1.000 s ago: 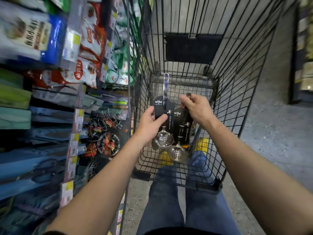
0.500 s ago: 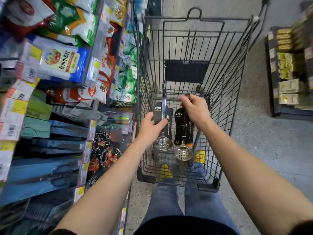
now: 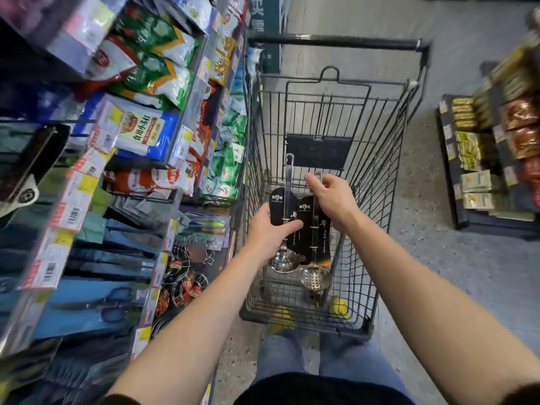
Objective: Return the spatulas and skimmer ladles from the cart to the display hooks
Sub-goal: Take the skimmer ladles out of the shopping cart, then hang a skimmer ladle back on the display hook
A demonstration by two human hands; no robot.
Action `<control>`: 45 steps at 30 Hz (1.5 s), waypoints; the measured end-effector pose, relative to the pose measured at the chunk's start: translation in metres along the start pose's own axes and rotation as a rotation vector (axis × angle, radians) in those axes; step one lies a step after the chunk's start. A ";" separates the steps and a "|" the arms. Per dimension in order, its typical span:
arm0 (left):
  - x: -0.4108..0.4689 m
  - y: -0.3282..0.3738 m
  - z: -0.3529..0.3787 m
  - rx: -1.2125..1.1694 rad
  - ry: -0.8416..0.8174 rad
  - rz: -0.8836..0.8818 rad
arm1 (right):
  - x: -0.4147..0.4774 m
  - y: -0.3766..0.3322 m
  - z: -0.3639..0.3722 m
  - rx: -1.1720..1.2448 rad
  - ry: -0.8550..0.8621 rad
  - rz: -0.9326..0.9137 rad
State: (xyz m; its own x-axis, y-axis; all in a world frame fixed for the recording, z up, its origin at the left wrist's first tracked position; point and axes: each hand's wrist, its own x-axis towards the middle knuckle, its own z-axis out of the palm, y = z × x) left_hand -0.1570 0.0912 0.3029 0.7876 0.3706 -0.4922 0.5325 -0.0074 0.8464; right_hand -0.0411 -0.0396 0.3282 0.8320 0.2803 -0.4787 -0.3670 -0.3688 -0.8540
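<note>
Two steel skimmer ladles on black cards hang upright above the black wire cart (image 3: pixel 388 176). My left hand (image 3: pixel 264 232) grips the card of the left skimmer ladle (image 3: pixel 284 260), whose handle points up. My right hand (image 3: pixel 331 197) pinches the handle top of the right skimmer ladle (image 3: pixel 315 277), its perforated bowl lowest. The two cards overlap side by side. The cart's floor below them looks bare through the wires.
Display shelves (image 3: pixel 163 258) stand at the left with food packets above and hanging scissors, wire racks and price tags below. A low stand (image 3: pixel 496 159) of boxed goods is at the right. Grey floor lies between. My legs are against the cart's near end.
Both hands have lifted the two skimmer ladles higher over the cart. The view has tilted up, showing the cart's far handle and more of the shelves.
</note>
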 end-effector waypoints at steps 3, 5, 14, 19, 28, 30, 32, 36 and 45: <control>-0.009 0.004 0.001 -0.026 0.031 0.002 | -0.006 -0.007 -0.001 -0.006 -0.051 0.014; -0.016 0.007 0.000 -0.037 0.063 -0.002 | -0.011 -0.015 -0.003 0.021 -0.106 0.025; -0.066 0.009 -0.005 -0.187 0.332 -0.035 | -0.042 -0.008 -0.026 0.021 -0.621 0.130; -0.127 0.007 -0.008 -0.182 0.448 -0.019 | -0.068 0.004 -0.004 -0.059 -0.684 -0.014; -0.270 -0.072 -0.036 -0.415 0.801 -0.010 | -0.160 0.026 0.079 -0.094 -0.982 -0.113; -0.314 -0.080 -0.037 -0.455 0.897 0.002 | -0.190 0.029 0.103 -0.122 -1.074 -0.141; -0.355 -0.091 -0.039 -0.506 0.978 0.016 | -0.229 0.026 0.119 -0.134 -1.141 -0.169; -0.436 -0.135 -0.040 -0.625 1.204 0.001 | -0.303 0.037 0.152 -0.210 -1.290 -0.222; -0.641 -0.200 -0.011 -0.524 1.429 0.021 | -0.498 0.095 0.197 -0.306 -1.511 -0.310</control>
State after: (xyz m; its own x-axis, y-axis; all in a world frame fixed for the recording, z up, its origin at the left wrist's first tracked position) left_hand -0.7718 -0.1344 0.4511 -0.3214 0.9370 -0.1369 0.1167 0.1826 0.9762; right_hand -0.5719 -0.0395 0.4452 -0.3824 0.8992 -0.2127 -0.0168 -0.2369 -0.9714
